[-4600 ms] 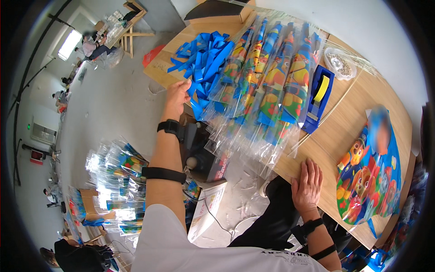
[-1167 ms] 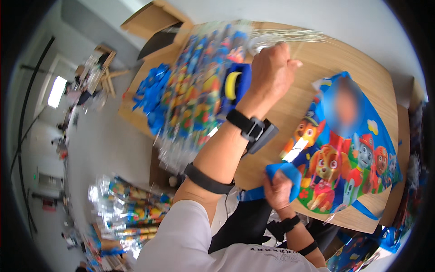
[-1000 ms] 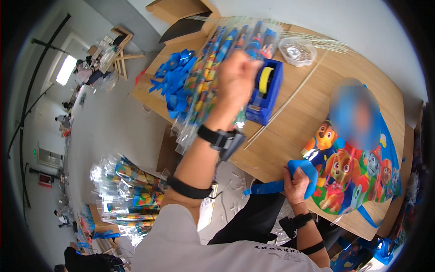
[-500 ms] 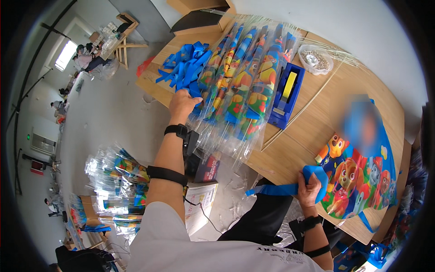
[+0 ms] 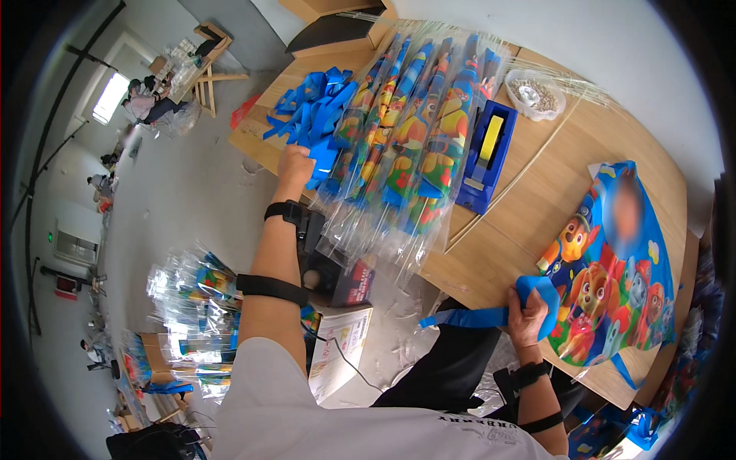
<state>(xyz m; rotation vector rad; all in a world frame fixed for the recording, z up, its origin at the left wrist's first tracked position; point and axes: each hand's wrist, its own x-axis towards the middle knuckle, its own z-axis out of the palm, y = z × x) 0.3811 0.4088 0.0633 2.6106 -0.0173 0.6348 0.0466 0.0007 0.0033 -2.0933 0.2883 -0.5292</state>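
My left hand is closed at the near edge of a heap of blue fabric strips. A blue strip comes out right beside its curled fingers, which seem to grip it. My right hand is wrapped round a folded blue ribbon, whose free tail hangs to the left past the table edge. Just beyond that hand, a blue kite-like sheet printed with cartoon dogs lies spread on the table. Several rolled printed sheets in clear sleeves lie beside my left hand.
A blue tape dispenser with yellow core stands right of the sleeves. Behind it are a clear tub of small pieces and thin rods. More packed sleeves are piled low at left. Other people sit far off.
My left hand has drawn back to the left from the sleeves, and more of the blue strip beside it shows. The right hand keeps its hold on the ribbon, almost still.
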